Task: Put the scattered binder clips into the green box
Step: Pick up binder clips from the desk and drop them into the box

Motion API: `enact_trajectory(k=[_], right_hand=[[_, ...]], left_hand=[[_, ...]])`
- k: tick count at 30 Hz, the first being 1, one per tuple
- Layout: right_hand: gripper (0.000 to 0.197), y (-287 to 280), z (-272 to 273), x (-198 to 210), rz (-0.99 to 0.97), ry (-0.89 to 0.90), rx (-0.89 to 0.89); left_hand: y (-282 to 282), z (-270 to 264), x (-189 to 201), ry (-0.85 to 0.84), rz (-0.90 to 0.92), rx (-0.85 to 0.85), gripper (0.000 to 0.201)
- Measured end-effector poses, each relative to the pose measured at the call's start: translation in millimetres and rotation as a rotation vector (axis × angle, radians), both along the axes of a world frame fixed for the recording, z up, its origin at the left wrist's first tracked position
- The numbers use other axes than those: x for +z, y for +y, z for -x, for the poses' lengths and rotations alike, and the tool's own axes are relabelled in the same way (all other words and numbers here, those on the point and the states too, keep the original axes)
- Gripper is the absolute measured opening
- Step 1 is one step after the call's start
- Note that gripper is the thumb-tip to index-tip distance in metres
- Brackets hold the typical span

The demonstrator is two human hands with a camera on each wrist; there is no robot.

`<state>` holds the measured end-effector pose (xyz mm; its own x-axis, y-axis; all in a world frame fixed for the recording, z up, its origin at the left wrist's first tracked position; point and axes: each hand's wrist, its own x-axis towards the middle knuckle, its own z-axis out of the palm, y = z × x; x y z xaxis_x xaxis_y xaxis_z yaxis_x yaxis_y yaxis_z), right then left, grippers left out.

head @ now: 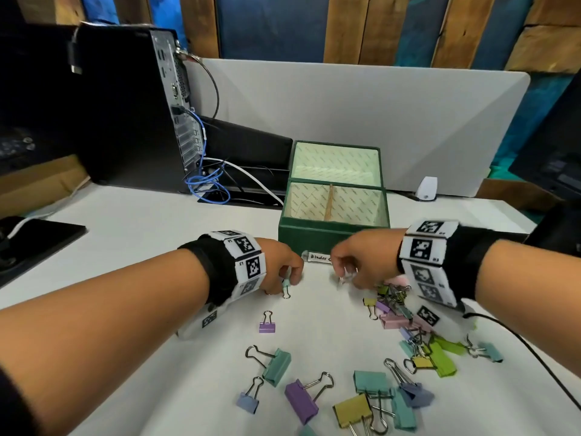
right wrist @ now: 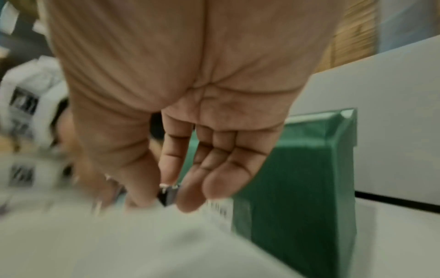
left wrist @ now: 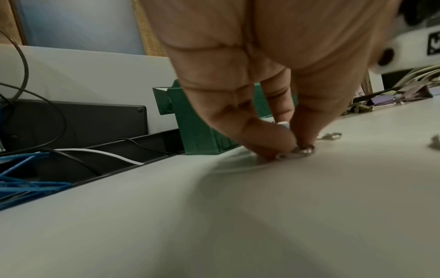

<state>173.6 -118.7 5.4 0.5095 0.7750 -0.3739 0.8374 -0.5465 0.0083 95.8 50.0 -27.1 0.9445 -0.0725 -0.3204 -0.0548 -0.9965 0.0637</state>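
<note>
— Pinching low: left hand (head: 279,265) nips a small teal clip (head: 286,286) by its body, right hand (head: 355,262) a blurred clip's wire handles. Why?
— Small clips lie flat. Green box (head: 333,236) open just beyond; most binder clips (head: 405,313) remain scattered.

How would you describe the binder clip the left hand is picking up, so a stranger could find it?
Start at the green box on the white table. Just in front of its left corner, the left hand pinches a small mint binder clip. It stands alone, apart from the clips nearer the camera.
</note>
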Motion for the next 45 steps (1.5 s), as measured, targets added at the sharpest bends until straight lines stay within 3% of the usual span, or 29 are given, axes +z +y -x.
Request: enact_trajectory(k=[6, 11, 17, 19, 25, 30, 35, 40, 42, 45], right_hand=[[0.015, 0, -26, 41, -0.441, -0.159, -0.113], [0.019, -3, -42, 34, -0.501, -0.165, -0.227], [0.012, -35, -32, 30, -0.575, -0.176, -0.188], [0.01, -47, -25, 28, -0.517, -0.153, -0.157], [0.009, -72, -10, 11, -0.076, 0.013, -0.173], [0.028, -78, -10, 7, -0.018, -0.004, -0.275], [0.033, -94, -10, 3, 0.0, 0.018, -0.33], [0.037, -106, -11, 1, 0.005, 0.026, -0.384], [0.047, -111, -9, 0, 0.024, 0.032, -0.411], [0.071, -119, -6, -2, 0.102, 0.044, -0.44]], left_hand=[[3, -1, -3, -0.046, 0.015, -0.001, 0.02], [5, 3, -2, -0.094, 0.08, 0.012, 0.023], [-7, -15, 28, -0.253, 0.309, 0.063, 0.02], [-16, -26, 42, -0.33, 0.385, 0.06, 0.016], [-40, -69, 63, -0.465, 0.499, 0.124, 0.02], [-53, -95, 63, -0.489, 0.588, 0.241, 0.018], [-49, -106, 61, -0.523, 0.639, 0.336, 0.015], [-52, -102, 50, -0.457, 0.757, 0.318, 0.015], [-56, -92, 49, -0.456, 0.799, 0.288, 0.02], [-54, -69, 56, -0.481, 0.708, 0.243, 0.024]])
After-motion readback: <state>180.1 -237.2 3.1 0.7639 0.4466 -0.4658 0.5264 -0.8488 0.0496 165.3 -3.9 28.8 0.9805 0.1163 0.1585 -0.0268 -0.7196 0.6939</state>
